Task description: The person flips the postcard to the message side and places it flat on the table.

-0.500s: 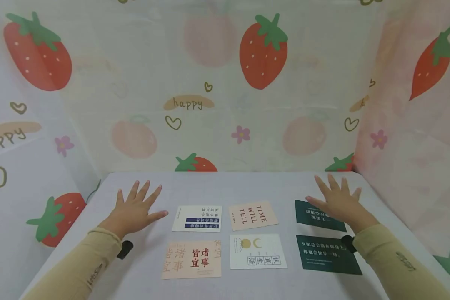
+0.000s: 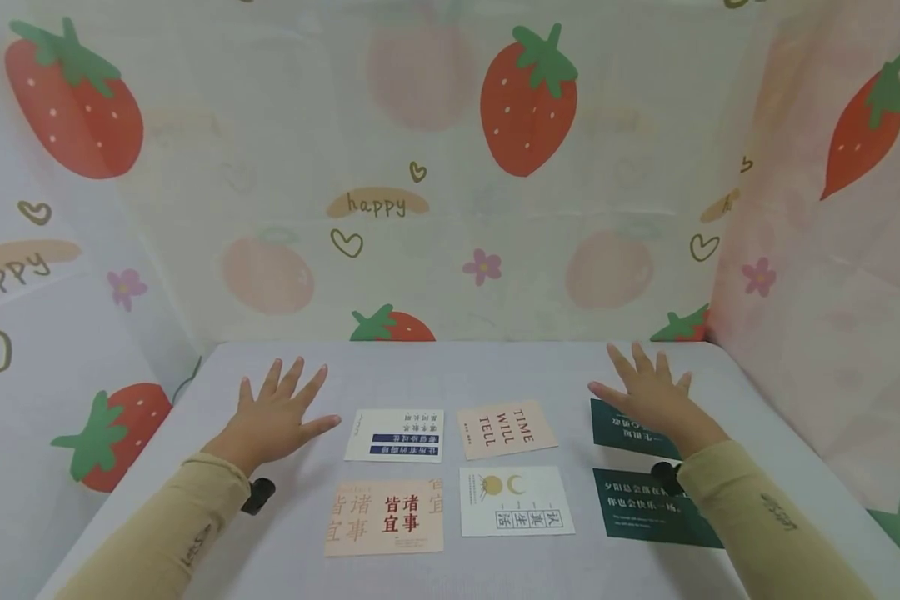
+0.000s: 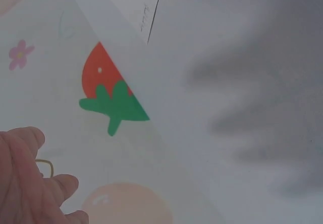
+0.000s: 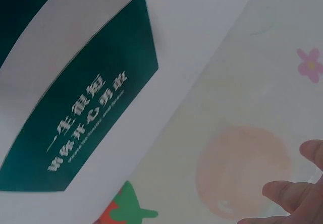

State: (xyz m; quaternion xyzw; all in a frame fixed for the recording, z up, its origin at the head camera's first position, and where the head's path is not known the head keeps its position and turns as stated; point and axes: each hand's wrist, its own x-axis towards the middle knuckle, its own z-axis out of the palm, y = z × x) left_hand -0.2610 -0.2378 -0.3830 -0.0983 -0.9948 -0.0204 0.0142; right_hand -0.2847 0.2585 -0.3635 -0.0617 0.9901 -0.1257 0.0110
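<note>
Your R grip (image 2: 654,410) has slid a bit left since 0.5 s ago, its tan sleeve (image 2: 772,517) now hiding more of the lower dark green rectangular card w/ white text (image 2: 641,508); your L grip (image 2: 276,417) has barely shifted.

L to R: L grip's fingers are straight & spread wide, nothing held, just left of the white rectangular card w/ dark blue bars (image 2: 394,425); below that is the peach card w/ red Chinese characters (image 2: 378,533). Next, slightly tilted pale pink "TIME WILL TELL" card (image 2: 507,429), above the white card w/ gold sun & moon (image 2: 502,508). Then upper dark green card (image 2: 626,429), partly hidden by R grip in head view; fingers also spread, nothing held, apart from it per R wrist cam. All six lie flat & separate on your white tabletop (image 2: 450,575), none shifted.
</note>
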